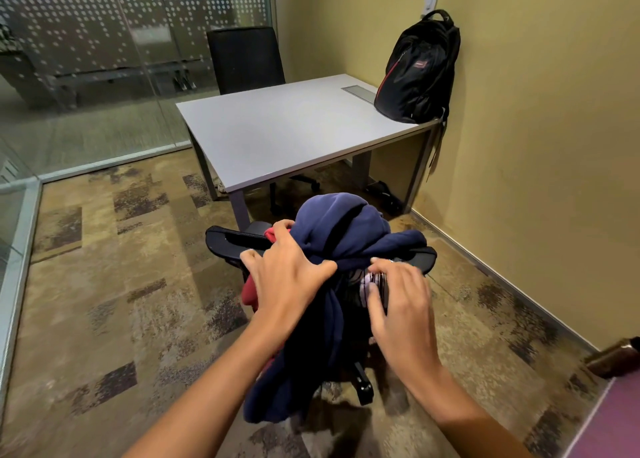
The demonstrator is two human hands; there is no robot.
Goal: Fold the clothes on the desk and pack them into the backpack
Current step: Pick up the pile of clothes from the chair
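Note:
A heap of clothes lies over the black office chair (228, 241) in front of me: a navy hoodie (343, 229) on top, a red garment (251, 293) under it at the left, and a striped piece (372, 283) at the right. My left hand (289, 272) presses on the navy hoodie and red garment with fingers curled into the cloth. My right hand (400, 302) grips the striped piece at the heap's right side. The black backpack (417, 70) stands upright on the far right corner of the grey desk (284, 128), leaning on the wall.
A second black chair (244, 59) stands behind the desk. A glass partition (104, 77) runs along the left and the yellow wall (536, 111) along the right. Patterned carpet (121, 284) covers the floor around the chair. A brown object (614, 357) sits at the right edge.

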